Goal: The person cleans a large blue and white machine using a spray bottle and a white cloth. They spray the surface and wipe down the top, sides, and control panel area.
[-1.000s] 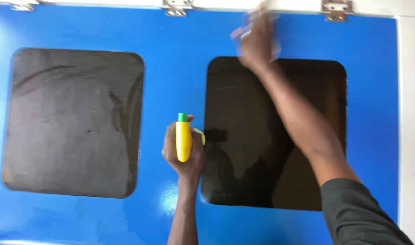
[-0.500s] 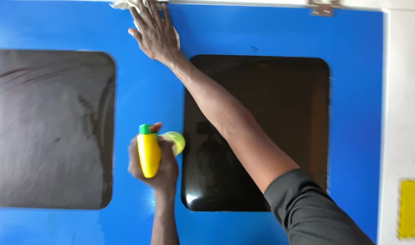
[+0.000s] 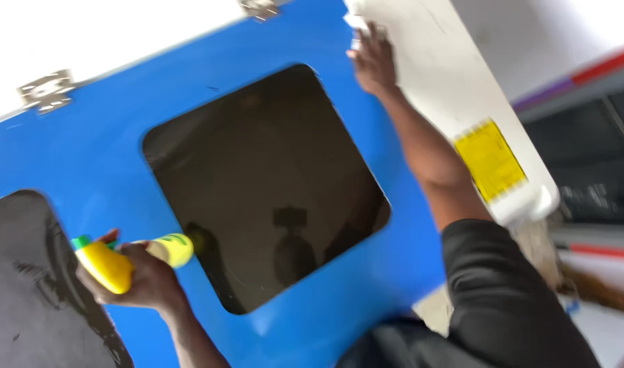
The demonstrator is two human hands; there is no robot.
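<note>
Seemingly mid-wipe: the right hand [image 3: 372, 63] presses a small white cloth [image 3: 360, 27] against the glossy blue panel's [image 3: 107, 123] far-right corner; the left hand [image 3: 138, 279] grips a yellow spray bottle [image 3: 111, 266]; the left window [image 3: 25, 286] looks streaked.

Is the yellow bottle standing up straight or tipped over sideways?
Tipped sideways. The yellow bottle lies nearly level in the left hand, its green tip pointing left.

Yellow label and yellow spray bottle

A rectangular yellow label [image 3: 491, 162] is sitting on the white panel [image 3: 435, 61] right of the blue door; a yellow spray bottle [image 3: 124, 259] is showing lower left
</note>
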